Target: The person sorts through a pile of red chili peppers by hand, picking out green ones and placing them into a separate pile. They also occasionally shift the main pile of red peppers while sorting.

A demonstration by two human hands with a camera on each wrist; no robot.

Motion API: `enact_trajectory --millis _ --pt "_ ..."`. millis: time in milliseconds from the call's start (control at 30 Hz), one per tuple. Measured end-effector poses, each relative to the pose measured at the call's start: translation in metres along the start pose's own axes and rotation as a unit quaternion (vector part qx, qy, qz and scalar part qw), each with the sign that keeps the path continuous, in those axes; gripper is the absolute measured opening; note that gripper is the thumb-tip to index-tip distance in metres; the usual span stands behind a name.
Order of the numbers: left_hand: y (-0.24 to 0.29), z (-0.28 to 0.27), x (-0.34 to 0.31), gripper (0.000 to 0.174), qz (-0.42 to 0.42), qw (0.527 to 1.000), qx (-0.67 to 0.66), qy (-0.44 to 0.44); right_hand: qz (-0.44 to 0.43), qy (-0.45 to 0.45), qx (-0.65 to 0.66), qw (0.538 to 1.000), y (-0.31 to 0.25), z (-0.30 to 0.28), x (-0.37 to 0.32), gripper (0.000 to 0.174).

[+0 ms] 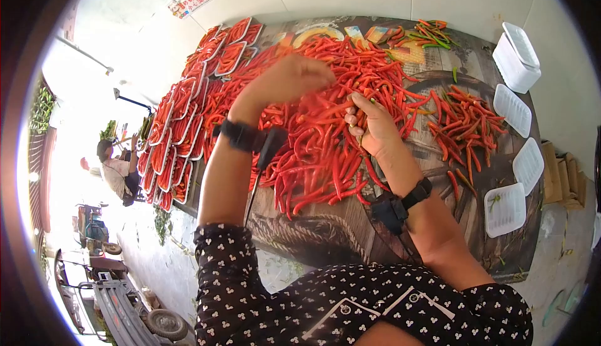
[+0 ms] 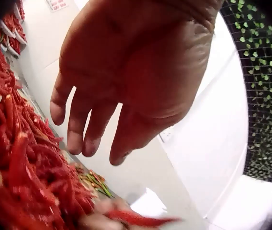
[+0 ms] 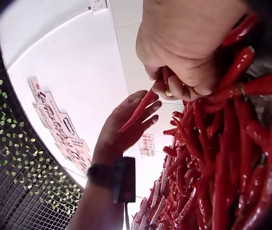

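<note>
My left hand (image 1: 285,82) hangs above a big heap of red chili peppers (image 1: 313,158). Its fingers stretch out with gaps between them in the left wrist view, and nothing lies in the palm (image 2: 136,72). Curled fingers of my right hand (image 1: 380,130) grip a red chili pepper (image 3: 138,113) near the heap's right side. In the right wrist view the pepper sticks out of the fist, its tip overlapping the left hand (image 3: 121,125) behind it. A pale stem end shows between the right fingers; the rest of what the fist encloses is hidden.
Trays filled with chilies (image 1: 183,127) stand stacked at the left. A smaller chili pile (image 1: 466,124) lies on the right of the table (image 1: 300,236). White trays (image 1: 506,209) line the right edge, below a tray stack (image 1: 516,64). Green-and-red chilies (image 1: 432,35) lie at the back.
</note>
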State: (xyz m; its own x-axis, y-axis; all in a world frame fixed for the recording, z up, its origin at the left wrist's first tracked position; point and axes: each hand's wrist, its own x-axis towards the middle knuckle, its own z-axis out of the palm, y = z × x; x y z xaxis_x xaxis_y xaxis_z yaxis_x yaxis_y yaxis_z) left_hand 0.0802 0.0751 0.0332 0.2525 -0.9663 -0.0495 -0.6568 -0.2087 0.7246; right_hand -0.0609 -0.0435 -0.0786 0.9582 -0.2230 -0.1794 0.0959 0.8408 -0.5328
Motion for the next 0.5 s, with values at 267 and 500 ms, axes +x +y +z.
enact_trajectory --millis 267,500 --pt "-0.065 -0.008 0.091 0.021 -0.023 0.947 0.319 0.042 0.007 0.033 0.025 0.999 0.001 0.001 0.003 0.017" --pt "-0.052 -0.016 0.077 0.020 -0.048 0.952 0.295 0.074 -0.004 0.022 0.028 0.999 0.002 0.000 0.003 0.022"
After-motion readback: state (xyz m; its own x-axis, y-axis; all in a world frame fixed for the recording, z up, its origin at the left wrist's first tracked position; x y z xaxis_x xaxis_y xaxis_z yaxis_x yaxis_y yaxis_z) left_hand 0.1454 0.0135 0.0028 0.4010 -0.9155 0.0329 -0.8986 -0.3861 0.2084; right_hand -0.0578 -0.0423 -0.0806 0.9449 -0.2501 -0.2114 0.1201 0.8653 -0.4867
